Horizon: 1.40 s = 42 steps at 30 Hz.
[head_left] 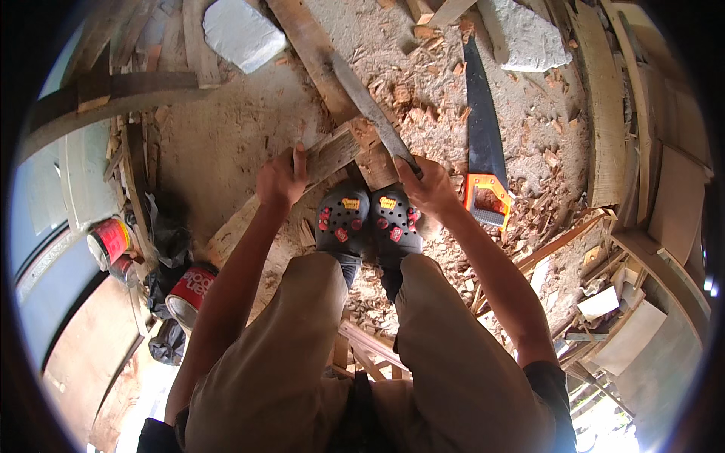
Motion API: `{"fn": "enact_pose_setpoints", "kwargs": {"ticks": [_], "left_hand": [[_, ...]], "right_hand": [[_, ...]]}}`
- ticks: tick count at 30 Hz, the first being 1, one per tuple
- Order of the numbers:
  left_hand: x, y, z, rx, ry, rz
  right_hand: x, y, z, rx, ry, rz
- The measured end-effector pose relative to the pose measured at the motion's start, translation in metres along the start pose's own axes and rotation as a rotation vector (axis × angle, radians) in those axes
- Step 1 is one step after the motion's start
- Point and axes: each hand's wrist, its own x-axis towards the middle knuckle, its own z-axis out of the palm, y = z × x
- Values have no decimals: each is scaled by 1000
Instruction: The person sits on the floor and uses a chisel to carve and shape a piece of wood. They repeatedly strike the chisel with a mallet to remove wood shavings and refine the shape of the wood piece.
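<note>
My left hand [279, 180] is closed around a wooden board [332, 155] that slants from the lower left up to the middle. Its far end has a raw, reddish chopped face and rests against a long timber beam [313, 57] on the ground. My right hand [427, 185] grips the near end of a machete [366, 102], a long grey blade pointing up and left across the board's end. Fingers hide most of its handle. Just right of that hand lies a handsaw [485, 113] with a dark blade and an orange handle.
Black clogs [396, 226] on my feet stand close below the board. Wood chips [423, 113] litter the ground. Pale blocks [243, 34] lie at the far side. Red-labelled cans [189, 294] and black plastic [170, 234] sit at left, stacked planks [604, 113] at right.
</note>
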Motion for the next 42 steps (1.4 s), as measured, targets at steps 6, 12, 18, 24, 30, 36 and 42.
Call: {"fn": "enact_pose_setpoints", "kwargs": {"ticks": [6, 12, 18, 24, 30, 36, 42], "left_hand": [[-2, -1, -1, 19, -29, -31], [1, -1, -3, 32, -71, -44], [1, -4, 1, 43, -31, 6], [2, -6, 2, 76, -65, 5], [0, -4, -2, 76, -127, -46], [19, -5, -10, -11, -156, 62], [37, -10, -25, -81, -356, -30]], "right_hand": [[-3, -2, 0, 465, 328, 73], [-11, -5, 5, 580, 365, 84], [-14, -1, 18, 26, 141, -60], [-18, 4, 19, -249, 194, -167], [-8, 1, 20, 585, 482, 35], [-21, -12, 5, 281, 93, 277], [-33, -31, -3, 769, 227, 223]]}}
